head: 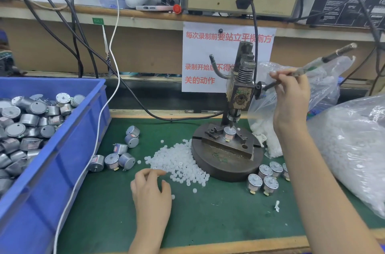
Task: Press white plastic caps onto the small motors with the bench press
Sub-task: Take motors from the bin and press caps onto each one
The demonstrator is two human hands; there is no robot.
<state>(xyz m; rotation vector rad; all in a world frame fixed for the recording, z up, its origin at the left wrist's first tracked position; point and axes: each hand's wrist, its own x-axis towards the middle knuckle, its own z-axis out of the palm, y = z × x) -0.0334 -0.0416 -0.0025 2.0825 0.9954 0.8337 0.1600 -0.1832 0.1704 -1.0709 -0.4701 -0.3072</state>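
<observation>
At centre right of the frame, the right hand [291, 97] is gripping the lever [325, 59] of the bench press [239, 95], a motor [229, 133] sitting in its fixture, while the left hand [152, 189] is curling over the white caps [181, 162], pinch unclear; judged the pressing step, next needing a steady downward pull.

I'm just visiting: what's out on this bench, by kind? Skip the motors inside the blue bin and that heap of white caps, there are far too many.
Bench press: 1
Blue bin: 1
Motor seated in the press: 1
Loose motors left of the press: 6
Loose motors right of the press: 5, one partly behind the arm
Total: 14
</observation>
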